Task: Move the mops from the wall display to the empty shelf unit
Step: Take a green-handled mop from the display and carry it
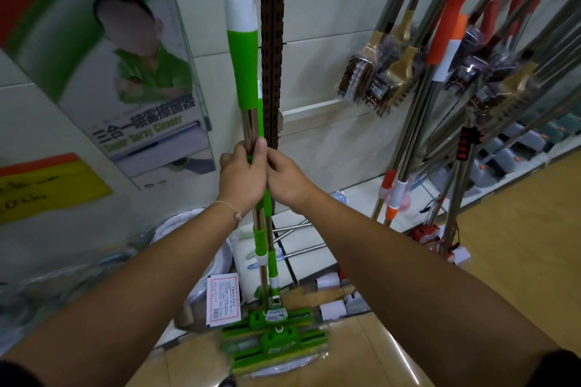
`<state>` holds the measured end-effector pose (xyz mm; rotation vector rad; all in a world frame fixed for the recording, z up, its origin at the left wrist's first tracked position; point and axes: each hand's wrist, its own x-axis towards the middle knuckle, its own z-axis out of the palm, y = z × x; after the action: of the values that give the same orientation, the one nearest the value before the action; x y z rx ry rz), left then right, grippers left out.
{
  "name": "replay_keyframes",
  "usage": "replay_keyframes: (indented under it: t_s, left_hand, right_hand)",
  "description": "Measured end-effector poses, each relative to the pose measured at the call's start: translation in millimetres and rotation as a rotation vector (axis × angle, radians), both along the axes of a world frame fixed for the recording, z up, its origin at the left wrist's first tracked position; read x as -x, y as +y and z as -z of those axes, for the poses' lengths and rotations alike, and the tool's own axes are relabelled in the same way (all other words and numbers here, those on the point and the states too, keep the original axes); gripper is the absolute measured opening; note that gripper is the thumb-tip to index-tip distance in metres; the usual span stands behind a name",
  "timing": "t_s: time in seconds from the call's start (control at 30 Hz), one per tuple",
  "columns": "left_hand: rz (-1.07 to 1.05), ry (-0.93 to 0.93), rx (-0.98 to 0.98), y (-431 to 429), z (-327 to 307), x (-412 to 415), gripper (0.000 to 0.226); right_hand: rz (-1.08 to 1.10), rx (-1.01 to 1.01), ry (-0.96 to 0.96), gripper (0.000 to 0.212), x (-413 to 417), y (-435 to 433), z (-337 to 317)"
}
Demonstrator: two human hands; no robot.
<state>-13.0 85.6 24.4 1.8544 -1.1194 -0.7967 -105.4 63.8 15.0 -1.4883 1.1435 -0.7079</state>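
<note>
We hold two green mops (244, 72) upright, side by side, before one brown slotted post (272, 41), with their two heads (276, 336) down at the floor (490, 261). Our left hand (242, 176) wraps the poles (251, 129), thumb up, and our right hand (284, 177) curls round them from the other side, touching the left. Brushes (358, 82) hanging at right are too blurred to count.

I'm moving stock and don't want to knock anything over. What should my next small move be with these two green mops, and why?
Probably lift them straight up a little. Both the left hand and right hand grip the green mops mid-handle, but the mop heads sit on the floor, and the brown slotted upright stands close behind.
</note>
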Motion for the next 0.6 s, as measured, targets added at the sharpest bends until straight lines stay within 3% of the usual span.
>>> replay_keyframes:
  t_s: [0.13, 0.27, 0.37, 0.6]
  left_hand:
    - [0.03, 0.02, 0.144, 9, -8, -1, 0.056]
    - [0.096, 0.07, 0.274, 29, -17, 3, 0.031]
    - [0.129, 0.149, 0.29, 39, -21, 1, 0.029]
    - [0.173, 0.204, 0.224, 43, -29, -5, 0.034]
  right_hand:
    - [-0.015, 0.028, 0.033, 0.041, 2, 17, -9]
    - [-0.04, 0.079, 0.082, 0.036, 5, 32, -15]
    - [-0.056, 0.106, 0.084, 0.034, 4, 45, -18]
    - [-0.034, 0.089, 0.129, 0.065, -7, 52, -20]
